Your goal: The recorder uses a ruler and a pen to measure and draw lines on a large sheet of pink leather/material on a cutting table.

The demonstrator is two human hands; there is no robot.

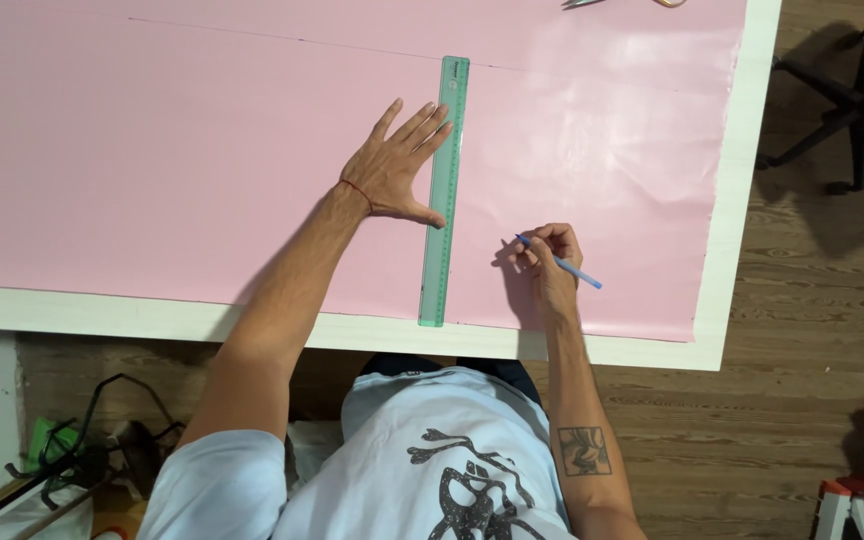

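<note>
A large pink sheet [202, 150] covers most of a white table [742, 200], filling the upper and middle left of the frame and ending just short of the table's right and near edges. A long, translucent green ruler [444, 190] lies flat on the sheet near the centre of the frame, running almost straight from the upper middle down to the sheet's near edge. The left hand [392, 170] rests palm down on the sheet directly to the left of the ruler, fingers spread and stretched out, with the fingertips and the thumb tip touching the ruler's left edge and gripping nothing. The right hand [547, 260] sits to the right of the ruler, a little lower in the frame and clearly apart from it, its fingers pinched together around a light blue pen [559, 263]; the pen's tip points up and to the left, down toward the sheet, while its tail sticks out to the lower right past the hand. A thin drawn line [302, 40] crosses the sheet near the top of the frame, meeting the ruler's far end. At the upper right, on the wooden floor [812, 300], stands the black base of an office chair [842, 100].
</note>
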